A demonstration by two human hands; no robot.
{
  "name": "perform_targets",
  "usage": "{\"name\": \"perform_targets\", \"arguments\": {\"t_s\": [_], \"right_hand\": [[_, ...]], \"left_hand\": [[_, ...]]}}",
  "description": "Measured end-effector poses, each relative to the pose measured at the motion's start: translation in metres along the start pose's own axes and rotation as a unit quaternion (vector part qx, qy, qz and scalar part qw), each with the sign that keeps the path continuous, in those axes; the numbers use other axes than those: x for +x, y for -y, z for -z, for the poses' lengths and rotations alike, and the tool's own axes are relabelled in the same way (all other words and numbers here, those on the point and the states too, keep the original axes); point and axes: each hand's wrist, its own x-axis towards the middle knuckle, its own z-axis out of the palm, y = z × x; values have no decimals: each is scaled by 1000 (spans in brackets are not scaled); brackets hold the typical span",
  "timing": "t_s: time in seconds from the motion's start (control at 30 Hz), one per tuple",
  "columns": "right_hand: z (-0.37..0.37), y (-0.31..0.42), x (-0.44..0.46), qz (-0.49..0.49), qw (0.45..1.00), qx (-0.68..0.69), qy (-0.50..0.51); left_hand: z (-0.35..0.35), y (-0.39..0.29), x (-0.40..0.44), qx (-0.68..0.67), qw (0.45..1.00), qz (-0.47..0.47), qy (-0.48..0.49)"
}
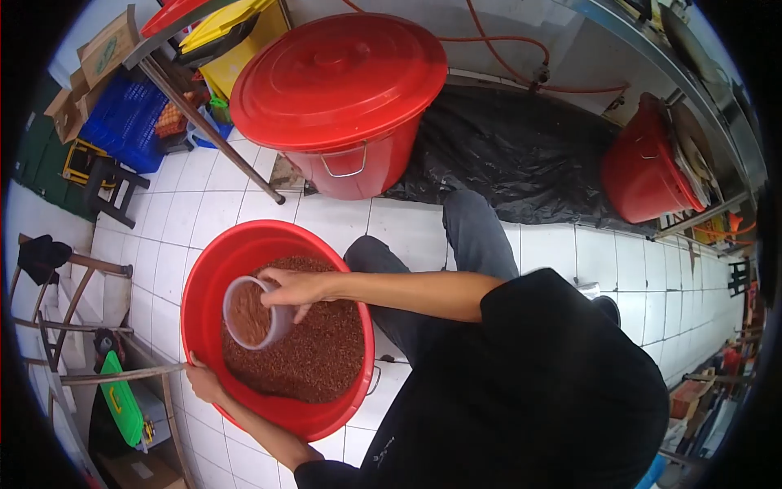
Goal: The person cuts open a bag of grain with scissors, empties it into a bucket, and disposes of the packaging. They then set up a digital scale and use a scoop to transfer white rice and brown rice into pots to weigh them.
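Note:
A large round red plastic basin (322,425) stands on the tiled floor, partly filled with loose reddish-brown grains (326,359) whose kind I cannot make out. My right hand (292,289) is closed on the rim of a translucent plastic tub (282,324), thumb and fingers on either side of its wall. This tub is tilted over the grains inside the basin, and lighter brown stuff shows in its mouth. At the basin's near-left edge my left hand (204,381) grips the outer rim.
A big lidded red bucket (350,175) stands beyond the basin beside black plastic sheeting (521,155). Another red bucket (639,175) is under a metal shelf at right. At left are a blue crate (122,118), a dark stool (116,191) and a wooden-legged frame (122,376).

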Motion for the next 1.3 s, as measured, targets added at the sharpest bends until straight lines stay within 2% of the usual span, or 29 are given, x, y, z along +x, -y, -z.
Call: {"name": "perform_targets", "arguments": {"t_s": [0.07, 0.2, 0.23, 0.33, 0.37, 0.4, 0.47, 0.53, 0.6, 0.67, 0.7, 0.73, 0.77, 0.87, 0.93, 0.97, 1.0, 1.03, 1.1, 1.13, 1.2, 1.23, 1.3], "right_hand": [[-9, 2, 3, 57, 996, 23, -64], [-13, 6, -20, 66, 988, 80, -118], [-11, 3, -23, 67, 988, 98, -101], [-8, 6, -52, 93, 983, 113, -109], [-6, 5, -60, 89, 981, 111, -133], [-1, 1, -73, 97, 975, 118, -161], [7, -1, -89, 117, 965, 212, -101], [21, 1, -126, 140, 966, 201, -86], [35, -7, -163, 152, 942, 249, -166], [48, -6, -219, 205, 934, 221, -191], [56, -15, -243, 209, 921, 206, -255], [56, -27, -272, 229, 888, 238, -321], [66, -45, -299, 258, 875, 231, -338], [66, -104, -379, 314, 770, 298, -470], [69, -163, -432, 317, 714, 283, -557], [57, -165, -450, 316, 686, 243, -609], [41, -160, -462, 301, 622, 220, -689], [36, -184, -481, 338, 591, 213, -701], [17, -210, -509, 319, 512, 220, -767], [20, -253, -533, 332, 491, 224, -774], [-9, -283, -554, 298, 406, 245, -828], [-27, -304, -566, 282, 388, 252, -841], [-37, -331, -580, 223, 310, 248, -890]], "left_hand": [[2, -5, -1, -6, 1000, -6, -6], [-6, 0, 2, -9, 999, -27, -31], [-19, 12, 10, -1, 998, -39, -44], [-68, 43, 47, 11, 989, -119, -89], [-73, 48, 45, -42, 972, -192, -126], [-64, 44, 43, -45, 973, -188, -129], [-46, 29, 30, -23, 982, -149, -114], [-40, 24, 21, -17, 987, -119, -105], [-40, 20, 21, -19, 990, -99, -94], [-39, 15, 22, -18, 993, -81, -78], [-42, 13, 24, -18, 995, -77, -69], [-45, 11, 26, -15, 996, -73, -57], [-47, 8, 31, -16, 995, -80, -50], [-52, 13, 32, -14, 998, -63, -24], [-54, 25, 29, -14, 998, -57, -18], [-56, 27, 30, -12, 998, -62, -22], [-59, 27, 34, -12, 997, -74, -28], [-61, 18, 38, -11, 995, -95, -36], [-58, 1, 46, -14, 989, -134, -66], [-53, -7, 41, -13, 986, -143, -80], [-48, -30, 30, -10, 981, -171, -90], [-45, -34, 25, -9, 980, -177, -92], [-41, -40, 17, -12, 980, -173, -98]]}}
